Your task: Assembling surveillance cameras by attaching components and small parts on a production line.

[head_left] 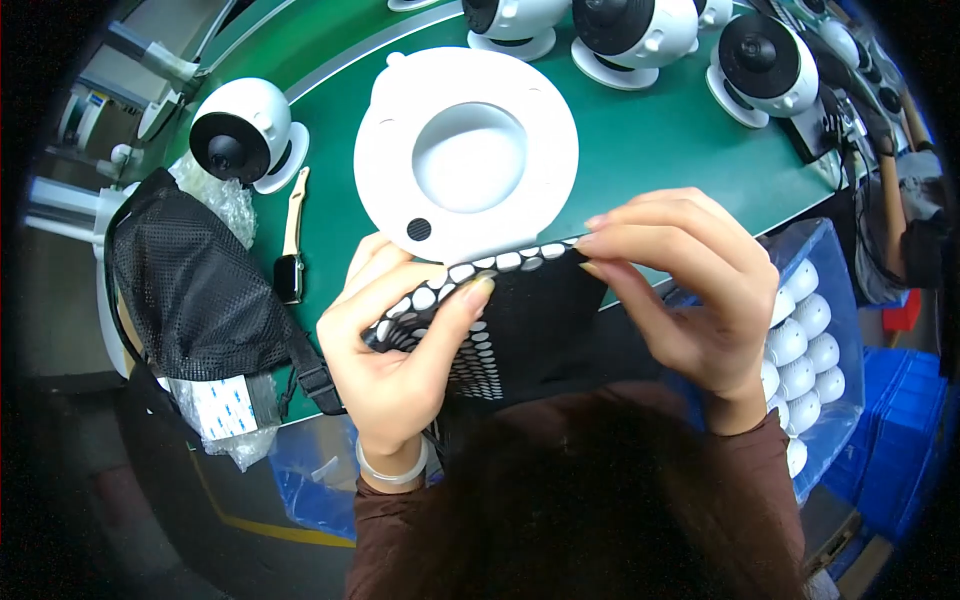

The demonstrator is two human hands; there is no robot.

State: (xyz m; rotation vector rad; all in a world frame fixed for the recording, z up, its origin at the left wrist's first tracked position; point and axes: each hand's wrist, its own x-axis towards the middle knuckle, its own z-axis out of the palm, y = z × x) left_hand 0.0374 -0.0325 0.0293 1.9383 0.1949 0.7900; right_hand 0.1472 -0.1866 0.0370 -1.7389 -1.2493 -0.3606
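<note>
Near the table's front edge I hold a black sheet (540,310) covered with rows of white round dots, its upper edge bent over. My left hand (395,350) pinches the sheet between thumb and fingers. At the sheet's right upper corner, the thumb and fingertips of my right hand (690,285) close together; whether they grip the edge or a single dot is too small to tell. Just beyond lies a white round housing (385,150) with a wide central recess. A small black textured disc (419,229) sits on its near side, close to my left fingers.
White ball-shaped cameras with black fronts stand at the left (240,130) and back right (765,70). A black mesh bag (190,290) and a watch (289,278) lie on the left. At right, a blue plastic-lined bin (840,300) holds several white domed parts (797,375).
</note>
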